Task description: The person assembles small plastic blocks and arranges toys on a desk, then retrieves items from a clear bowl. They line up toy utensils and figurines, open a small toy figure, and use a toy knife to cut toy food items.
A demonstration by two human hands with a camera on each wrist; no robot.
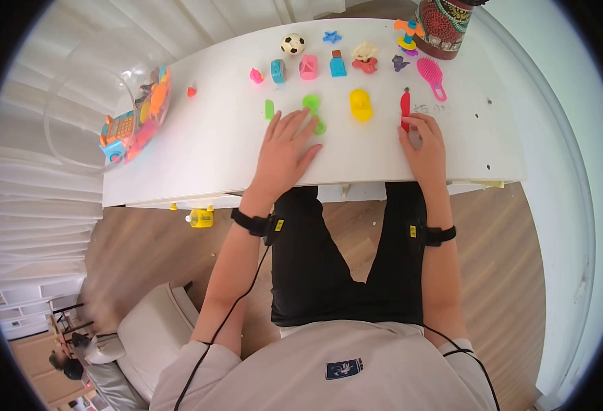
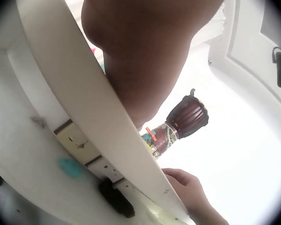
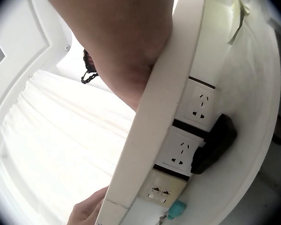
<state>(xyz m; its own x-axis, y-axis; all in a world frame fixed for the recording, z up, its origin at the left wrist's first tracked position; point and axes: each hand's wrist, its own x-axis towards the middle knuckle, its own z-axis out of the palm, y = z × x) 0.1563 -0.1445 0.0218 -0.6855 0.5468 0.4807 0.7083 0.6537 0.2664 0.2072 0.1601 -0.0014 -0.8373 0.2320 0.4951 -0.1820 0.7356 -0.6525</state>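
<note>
In the head view my left hand (image 1: 288, 145) lies over the white table (image 1: 219, 147) with its fingers spread. Its fingertips overlap a bright green toy (image 1: 310, 103) made of rounded parts, partly covered by the hand. A small green block (image 1: 269, 109) is just beyond the index side. Farther right, my right hand (image 1: 425, 142) pinches the lower end of a slim red toy (image 1: 405, 104) with a dark tip, between thumb and fingers. Between the hands, higher up, sits a yellow cap-shaped toy (image 1: 361, 105). Both wrist views show mostly skin and the table's edge, hiding what the fingers touch.
Along the back stand a small soccer ball (image 1: 292, 44), a blue bottle-shaped toy (image 1: 337, 64), a pink hairbrush (image 1: 432, 77) and several other small toys. A patterned drum (image 1: 444, 27) occupies the back right. At left, a clear round container (image 1: 53, 130) lies with toys inside.
</note>
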